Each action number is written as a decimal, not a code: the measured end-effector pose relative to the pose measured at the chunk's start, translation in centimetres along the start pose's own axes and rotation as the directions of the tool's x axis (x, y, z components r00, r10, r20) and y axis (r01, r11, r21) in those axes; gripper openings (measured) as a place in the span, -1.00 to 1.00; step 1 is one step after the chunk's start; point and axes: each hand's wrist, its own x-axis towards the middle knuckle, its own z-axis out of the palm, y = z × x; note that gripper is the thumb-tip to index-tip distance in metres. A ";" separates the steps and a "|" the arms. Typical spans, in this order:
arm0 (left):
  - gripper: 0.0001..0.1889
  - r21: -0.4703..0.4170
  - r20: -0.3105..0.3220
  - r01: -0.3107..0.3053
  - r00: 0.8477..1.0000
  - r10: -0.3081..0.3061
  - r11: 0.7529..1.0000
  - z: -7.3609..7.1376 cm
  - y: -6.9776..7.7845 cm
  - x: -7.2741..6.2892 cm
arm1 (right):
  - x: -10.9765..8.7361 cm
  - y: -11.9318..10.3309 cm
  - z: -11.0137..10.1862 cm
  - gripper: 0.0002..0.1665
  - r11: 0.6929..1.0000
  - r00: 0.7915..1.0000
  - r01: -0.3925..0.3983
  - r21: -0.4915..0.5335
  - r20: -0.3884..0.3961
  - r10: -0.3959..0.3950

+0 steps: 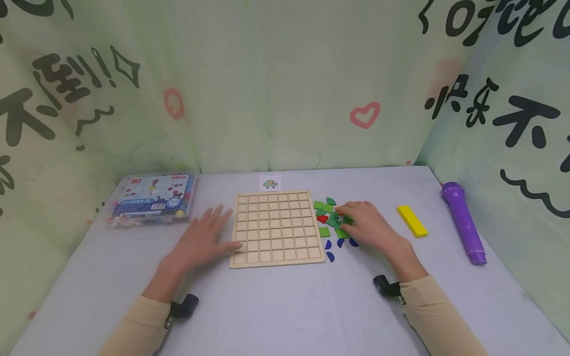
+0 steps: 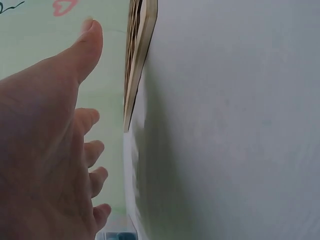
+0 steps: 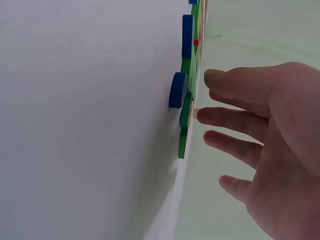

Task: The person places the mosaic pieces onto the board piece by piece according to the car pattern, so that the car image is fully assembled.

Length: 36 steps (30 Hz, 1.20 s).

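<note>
A wooden grid board [image 1: 276, 230] with square compartments lies flat in the middle of the table. My left hand [image 1: 202, 240] is spread at its left side, thumb over the board's edge; in the left wrist view the thumb and fingers hold nothing. Just right of the board is a cluster of small flat pieces: green squares [image 1: 324, 232], darker green pieces, a red piece [image 1: 322, 218] and several blue half-round pieces [image 1: 330, 256]. My right hand [image 1: 371, 222] is over the cluster's right side, fingers extended and partly covering it. No piece shows between its fingers in the right wrist view.
Behind the board lies a small printed pattern card [image 1: 270, 183]. A clear plastic box [image 1: 153, 198] of colourful parts stands back left. At the right are a yellow block [image 1: 412, 221] and a purple microphone-shaped object [image 1: 464, 222]. Printed curtains surround the table's back and sides.
</note>
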 end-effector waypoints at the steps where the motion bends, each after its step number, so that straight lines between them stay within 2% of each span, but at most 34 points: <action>1: 0.04 -0.002 0.007 -0.006 1.000 0.006 1.000 0.1 0.0 0.0 | 0.0 0.0 0.1 -0.49 1.000 1.000 0.006 -0.001 0.001 -0.006; 6: 0.03 -0.020 0.036 -0.045 0.998 0.045 0.999 0.4 0.2 0.1 | 0.3 0.0 0.4 -0.57 1.000 1.000 0.009 -0.002 0.002 -0.009; 13: 0.04 -0.057 0.100 -0.050 0.993 0.056 0.997 0.4 0.7 0.0 | 0.5 -0.4 0.4 -0.68 0.999 1.000 -0.023 0.038 0.020 0.022; 18: 0.06 -0.052 0.129 -0.054 0.990 0.060 0.997 0.4 1.0 0.0 | 0.7 -0.7 0.3 -0.71 0.998 0.999 -0.040 0.052 0.023 0.039; 28: 0.09 -0.026 0.143 -0.045 0.989 0.048 0.999 0.7 0.8 0.0 | 1.0 -1.1 0.6 -0.76 0.997 0.998 -0.050 0.061 0.049 0.047; 36: 0.10 -0.030 0.148 -0.049 0.988 0.053 0.998 0.6 0.8 0.1 | 1.3 -1.5 0.7 -0.73 0.997 0.998 -0.048 0.065 0.032 0.046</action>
